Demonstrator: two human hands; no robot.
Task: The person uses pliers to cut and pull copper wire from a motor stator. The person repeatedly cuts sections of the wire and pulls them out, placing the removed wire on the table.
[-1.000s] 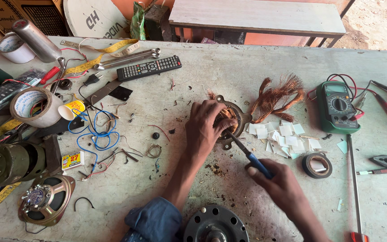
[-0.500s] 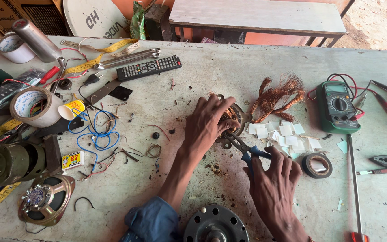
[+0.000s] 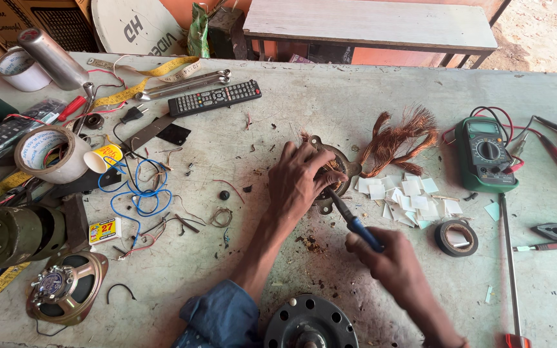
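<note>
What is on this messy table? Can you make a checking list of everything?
Surface: grey table, scratched, with dirt specks.
Job's things: round motor part under the left hand; blue-handled tool with its tip at the part.
Clutter: copper wire bundle, white paper squares, black tape roll, remote control, green meter, speaker, pale tape roll.
Grippers: left hand rests on the motor part; right hand grips the tool's handle.
Cables: loose blue wire; the meter's red and black leads.
Surroundings: wooden bench behind the table.
</note>
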